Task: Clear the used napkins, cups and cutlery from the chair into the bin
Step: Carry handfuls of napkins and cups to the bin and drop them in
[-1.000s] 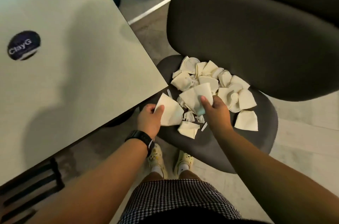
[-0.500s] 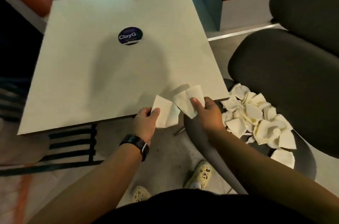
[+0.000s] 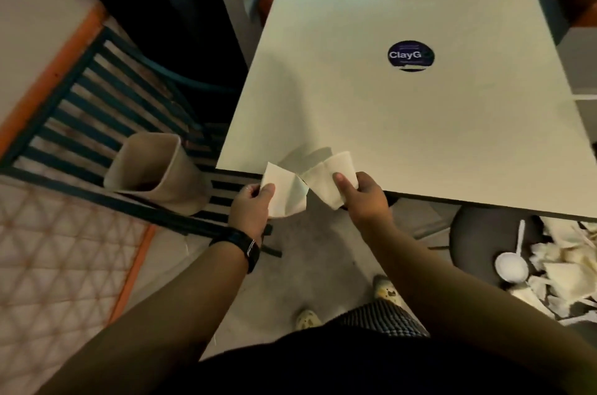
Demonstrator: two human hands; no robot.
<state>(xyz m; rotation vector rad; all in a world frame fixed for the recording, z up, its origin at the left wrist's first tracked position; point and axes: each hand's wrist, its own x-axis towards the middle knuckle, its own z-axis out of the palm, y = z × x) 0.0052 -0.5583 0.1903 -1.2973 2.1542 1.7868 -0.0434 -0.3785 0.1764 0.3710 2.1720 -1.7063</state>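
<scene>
Left hand [image 3: 250, 208]: thumb pressed over the near corner of a white folded napkin [image 3: 286, 192], fingers curled beneath it; a black watch [image 3: 244, 247] on the wrist.

Right hand [image 3: 363, 196]: thumb laid across a second pale piece [image 3: 326, 181], paper-like, with a rounded far rim and a crease down its length; whether it is a napkin or a flattened cup cannot be told. Fingers wrap under it. Both pieces are held side by side, nearly touching, above the near edge of the table [image 3: 403, 123].

Table: square top, matt off-white, thin dark edge; one round dark sticker [image 3: 410, 56] lettered "ClayG" toward the far side.

Bin [image 3: 155, 168]: beige, soft-walled, mouth pinched to a rounded triangle, dark inside; it stands on the floor to the left of the table, against a slatted dark-blue chair [image 3: 97, 110].

Chair [image 3: 478, 246]: dark, round, padded seat at the near right, partly under the table corner. On it lies a heap of napkins [image 3: 562, 272], crumpled and triangular-folded, white; a white plastic spoon [image 3: 512, 263] with a round bowl and slim handle rests at the heap's left edge. Further thin white cutlery shows in the pile, type unclear.

Floor: grey and smooth beneath the person; to the left, a pale mat [image 3: 61, 265] with an orange lattice pattern and orange border. Orange upholstery at the far edge.
</scene>
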